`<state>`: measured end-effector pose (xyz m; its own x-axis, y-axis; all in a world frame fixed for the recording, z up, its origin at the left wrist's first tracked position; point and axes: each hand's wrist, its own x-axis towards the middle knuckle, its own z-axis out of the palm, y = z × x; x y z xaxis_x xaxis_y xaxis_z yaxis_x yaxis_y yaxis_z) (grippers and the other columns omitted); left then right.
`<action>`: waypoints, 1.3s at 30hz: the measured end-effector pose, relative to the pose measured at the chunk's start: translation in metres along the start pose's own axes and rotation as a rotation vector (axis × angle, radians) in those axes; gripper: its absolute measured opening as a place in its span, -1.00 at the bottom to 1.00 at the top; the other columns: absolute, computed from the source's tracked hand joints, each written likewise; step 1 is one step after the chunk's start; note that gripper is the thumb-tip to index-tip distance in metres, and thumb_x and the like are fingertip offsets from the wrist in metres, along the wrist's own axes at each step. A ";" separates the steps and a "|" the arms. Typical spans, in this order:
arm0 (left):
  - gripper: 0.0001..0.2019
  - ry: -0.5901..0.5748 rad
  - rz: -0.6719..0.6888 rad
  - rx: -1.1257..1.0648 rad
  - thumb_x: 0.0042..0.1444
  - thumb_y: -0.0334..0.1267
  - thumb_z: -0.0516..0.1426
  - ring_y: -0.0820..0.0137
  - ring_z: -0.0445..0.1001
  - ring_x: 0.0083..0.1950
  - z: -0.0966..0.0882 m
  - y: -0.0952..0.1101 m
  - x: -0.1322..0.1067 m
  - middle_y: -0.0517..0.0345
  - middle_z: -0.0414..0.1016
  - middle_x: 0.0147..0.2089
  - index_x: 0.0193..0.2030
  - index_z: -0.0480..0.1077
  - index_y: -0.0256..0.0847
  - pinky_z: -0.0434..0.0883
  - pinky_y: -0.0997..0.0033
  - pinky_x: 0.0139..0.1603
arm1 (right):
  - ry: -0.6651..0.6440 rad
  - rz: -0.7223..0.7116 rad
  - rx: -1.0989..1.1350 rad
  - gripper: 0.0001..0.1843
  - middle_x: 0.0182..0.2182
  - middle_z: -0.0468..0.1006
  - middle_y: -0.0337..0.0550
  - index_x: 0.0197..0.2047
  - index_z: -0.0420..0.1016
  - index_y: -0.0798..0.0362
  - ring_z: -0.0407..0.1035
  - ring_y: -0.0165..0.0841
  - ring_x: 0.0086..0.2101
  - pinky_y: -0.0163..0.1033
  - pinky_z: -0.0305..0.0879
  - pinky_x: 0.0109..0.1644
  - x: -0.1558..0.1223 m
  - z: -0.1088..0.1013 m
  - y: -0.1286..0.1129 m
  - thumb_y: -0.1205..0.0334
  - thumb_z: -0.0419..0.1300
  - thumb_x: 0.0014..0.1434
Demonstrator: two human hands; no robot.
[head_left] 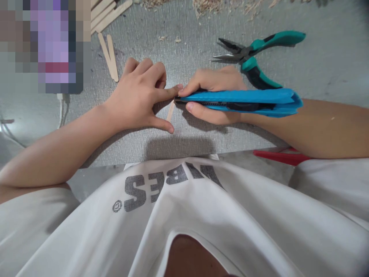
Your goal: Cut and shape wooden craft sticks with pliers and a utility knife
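Note:
My right hand (213,82) is closed around a blue utility knife (253,100), with the black slider facing up and the blade end pointing left. The knife's tip meets a short wooden craft stick (171,112) on the table. My left hand (141,90) steadies that stick: the index fingertip lies at its far end beside the blade, the thumb at its near end, and the other fingers are curled. How much blade is out cannot be made out. Beyond my right hand lie open needle-nose pliers (245,54) with green-and-black handles.
Two loose craft sticks (110,57) lie beyond my left wrist, with several more (108,15) farther back. Wood shavings (207,5) are heaped at the far side. A blurred-out device (54,46) with a white cable stands at upper left. Something red (279,157) shows below the table's near edge (230,152).

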<state>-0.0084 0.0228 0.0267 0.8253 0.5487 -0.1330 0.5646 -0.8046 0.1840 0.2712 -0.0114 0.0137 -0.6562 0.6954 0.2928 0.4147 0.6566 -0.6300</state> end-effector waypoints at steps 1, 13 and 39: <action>0.06 -0.001 0.003 -0.005 0.27 0.75 0.03 -0.22 0.35 0.21 0.000 0.000 0.000 -0.30 0.47 0.26 0.50 0.55 -0.10 0.12 -0.13 0.16 | 0.002 -0.005 0.000 -0.77 -0.22 0.72 -0.40 0.07 0.54 -0.06 0.61 -0.45 -0.34 -0.29 0.53 -0.17 0.000 0.000 0.000 0.07 0.13 0.50; 0.00 -0.004 -0.021 -0.012 0.27 0.75 0.01 -0.19 0.35 0.20 -0.001 0.002 0.002 -0.24 0.47 0.23 0.37 0.64 -0.06 0.16 -0.14 0.17 | 0.007 -0.080 -0.022 -0.82 -0.27 0.65 -0.38 0.03 0.52 0.00 0.50 -0.50 -0.37 -0.33 0.43 -0.20 0.005 0.003 -0.002 0.18 0.12 0.49; -0.08 0.015 -0.035 -0.044 0.22 0.66 0.20 -0.21 0.39 0.21 -0.007 0.006 0.003 -0.17 0.49 0.20 0.53 0.54 0.18 0.22 -0.19 0.15 | -0.014 -0.040 -0.028 -0.69 -0.25 0.72 -0.43 0.11 0.53 -0.04 0.58 -0.51 -0.41 -0.35 0.46 -0.26 -0.004 0.002 -0.009 -0.05 0.11 0.60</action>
<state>-0.0027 0.0206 0.0340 0.8050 0.5799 -0.1253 0.5925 -0.7743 0.2226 0.2687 -0.0206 0.0169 -0.6815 0.6644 0.3069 0.4056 0.6920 -0.5972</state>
